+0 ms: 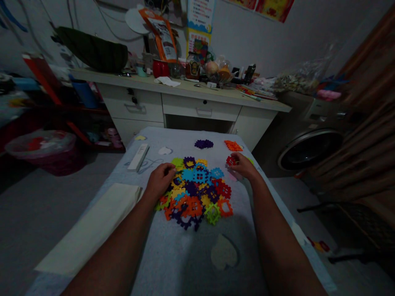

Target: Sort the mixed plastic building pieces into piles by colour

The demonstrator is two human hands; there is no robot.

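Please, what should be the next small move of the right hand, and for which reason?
Probably set the red piece down, apart from the orange pile. The right hand holds it away from the mixed heap, and the orange pile and purple pile each show one colour.

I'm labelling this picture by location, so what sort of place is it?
Most likely a room in a home: a washing machine stands near a brown curtain, and a white desk with drawers holds jars and other household clutter.
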